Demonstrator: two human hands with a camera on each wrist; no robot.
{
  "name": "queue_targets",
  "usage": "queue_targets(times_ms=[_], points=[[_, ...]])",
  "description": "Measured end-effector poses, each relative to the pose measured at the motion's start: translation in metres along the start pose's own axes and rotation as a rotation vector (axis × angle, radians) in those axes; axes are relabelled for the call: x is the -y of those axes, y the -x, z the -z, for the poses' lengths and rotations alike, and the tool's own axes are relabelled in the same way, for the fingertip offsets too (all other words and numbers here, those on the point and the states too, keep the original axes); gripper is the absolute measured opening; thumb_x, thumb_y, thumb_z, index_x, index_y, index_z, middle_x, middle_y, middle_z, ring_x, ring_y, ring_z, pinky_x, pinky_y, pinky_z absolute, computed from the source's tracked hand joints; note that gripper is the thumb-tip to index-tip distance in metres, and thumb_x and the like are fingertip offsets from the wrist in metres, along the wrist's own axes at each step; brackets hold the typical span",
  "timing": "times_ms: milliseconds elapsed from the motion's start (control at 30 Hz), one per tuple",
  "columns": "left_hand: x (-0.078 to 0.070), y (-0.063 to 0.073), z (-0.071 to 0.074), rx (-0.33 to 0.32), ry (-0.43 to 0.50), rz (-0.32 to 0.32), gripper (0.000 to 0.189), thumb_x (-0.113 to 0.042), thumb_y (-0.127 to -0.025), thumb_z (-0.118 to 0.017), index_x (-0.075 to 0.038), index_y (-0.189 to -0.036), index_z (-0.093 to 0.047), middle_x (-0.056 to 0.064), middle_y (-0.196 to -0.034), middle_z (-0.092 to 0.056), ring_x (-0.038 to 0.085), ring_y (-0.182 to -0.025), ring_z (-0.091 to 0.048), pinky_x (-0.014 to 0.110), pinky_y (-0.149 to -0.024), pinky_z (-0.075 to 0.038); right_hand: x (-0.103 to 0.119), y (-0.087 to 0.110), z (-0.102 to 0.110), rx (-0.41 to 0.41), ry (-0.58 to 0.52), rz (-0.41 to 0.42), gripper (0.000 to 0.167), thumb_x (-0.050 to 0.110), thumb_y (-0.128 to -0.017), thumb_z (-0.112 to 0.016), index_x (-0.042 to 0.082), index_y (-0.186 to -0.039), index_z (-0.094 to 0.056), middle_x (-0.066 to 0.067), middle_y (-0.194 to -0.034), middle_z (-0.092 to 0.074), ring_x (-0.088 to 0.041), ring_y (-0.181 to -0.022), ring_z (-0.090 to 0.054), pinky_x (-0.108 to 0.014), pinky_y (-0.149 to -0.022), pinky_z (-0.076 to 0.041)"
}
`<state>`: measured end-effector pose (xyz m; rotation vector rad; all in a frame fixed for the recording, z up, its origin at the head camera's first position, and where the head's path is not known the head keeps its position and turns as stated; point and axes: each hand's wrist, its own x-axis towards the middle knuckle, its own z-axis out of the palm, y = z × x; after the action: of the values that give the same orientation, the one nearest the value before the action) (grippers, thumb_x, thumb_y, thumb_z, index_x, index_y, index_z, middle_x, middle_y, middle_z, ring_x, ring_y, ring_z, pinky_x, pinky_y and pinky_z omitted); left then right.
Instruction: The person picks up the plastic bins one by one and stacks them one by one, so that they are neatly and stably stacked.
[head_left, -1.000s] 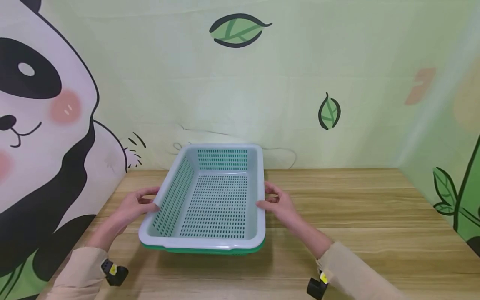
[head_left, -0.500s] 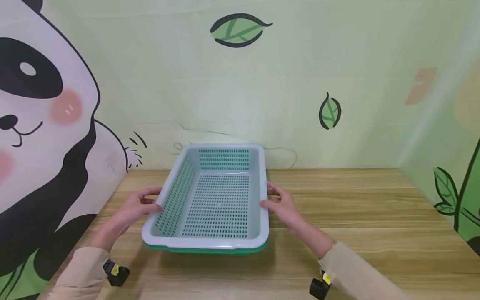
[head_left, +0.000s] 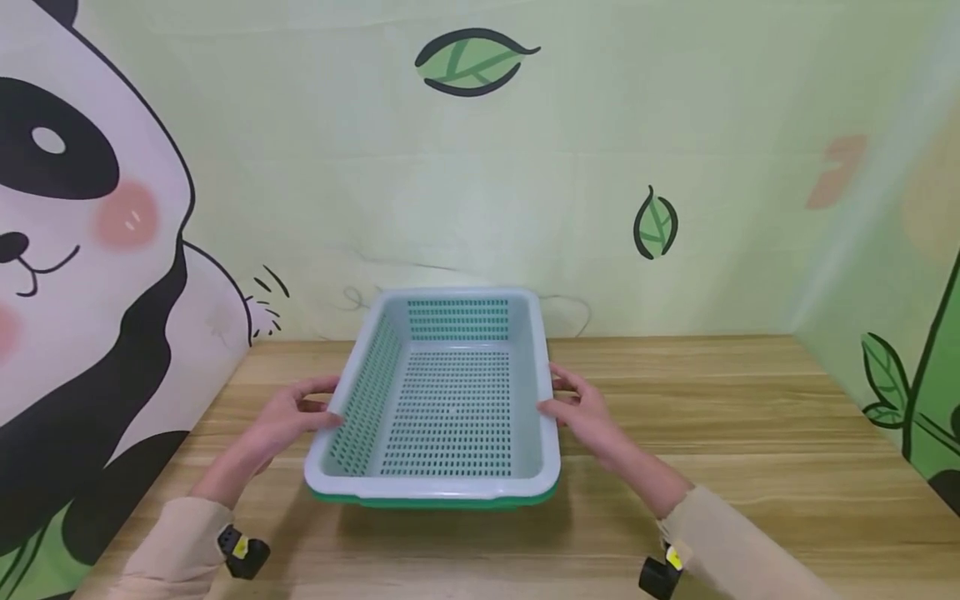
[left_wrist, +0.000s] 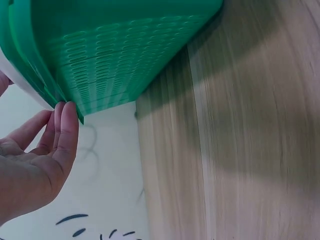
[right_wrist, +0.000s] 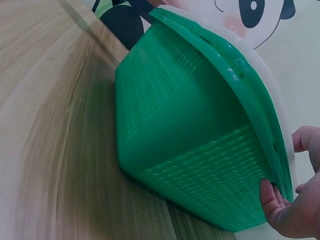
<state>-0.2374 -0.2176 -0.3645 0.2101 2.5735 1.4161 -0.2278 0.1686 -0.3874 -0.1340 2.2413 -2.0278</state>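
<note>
A white perforated plastic basket (head_left: 435, 487) sits nested inside a green basket (right_wrist: 170, 130), whose rim shows just below the white one in the head view. My left hand (head_left: 288, 419) grips the stacked rims on the left side, thumb over the white edge. In the left wrist view, that hand's fingers (left_wrist: 66, 127) hook under the green rim. On the opposite side my right hand (head_left: 591, 415) pinches the rims the same way, with its thumb on top and fingers below. The white basket's inside shows only its slotted floor and walls.
The baskets are over a wood-grain table (head_left: 712, 417). Behind it stands a pale green wall (head_left: 585, 125) printed with leaves and a large panda (head_left: 150, 167) at the left. A small black camera (head_left: 243, 554) is strapped to each wrist.
Both hands and the nested baskets have shifted to the right together across the table. The grip on both rims looks the same throughout.
</note>
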Motion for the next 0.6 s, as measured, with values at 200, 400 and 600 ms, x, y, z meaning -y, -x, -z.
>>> queue_targets(times_ms=[200,400,600], points=[[-0.006,0.000,-0.009,0.006,0.017,-0.017,0.065,-0.019,-0.081,-0.066,-0.002,-0.137,-0.036,0.020,-0.129,-0.044,0.028,-0.103,-0.053,0.041,-0.084,-0.047,-0.001,0.002,0.011,-0.004,0.035,-0.002,0.064,0.006,-0.081,-0.057,0.004,-0.140,-0.031,-0.020,-0.125,-0.043,-0.022,-0.095,-0.055,-0.034,-0.080,-0.049],[-0.011,-0.001,-0.018,0.018,0.036,-0.030,0.065,-0.019,-0.081,-0.067,-0.002,-0.137,-0.037,0.020,-0.127,-0.047,0.026,-0.103,-0.054,0.039,-0.083,-0.048,-0.001,0.006,0.024,0.010,0.073,0.010,0.065,0.006,-0.082,-0.056,0.003,-0.141,-0.029,-0.022,-0.126,-0.041,-0.023,-0.096,-0.054,-0.035,-0.081,-0.048],[-0.015,-0.003,-0.029,0.016,0.066,-0.036,0.066,-0.018,-0.080,-0.068,-0.001,-0.136,-0.037,0.019,-0.129,-0.045,0.027,-0.103,-0.054,0.038,-0.084,-0.048,0.000,0.010,0.037,0.023,0.090,0.020,0.065,0.006,-0.082,-0.056,0.002,-0.141,-0.028,-0.023,-0.127,-0.039,-0.021,-0.094,-0.055,-0.034,-0.080,-0.048]])
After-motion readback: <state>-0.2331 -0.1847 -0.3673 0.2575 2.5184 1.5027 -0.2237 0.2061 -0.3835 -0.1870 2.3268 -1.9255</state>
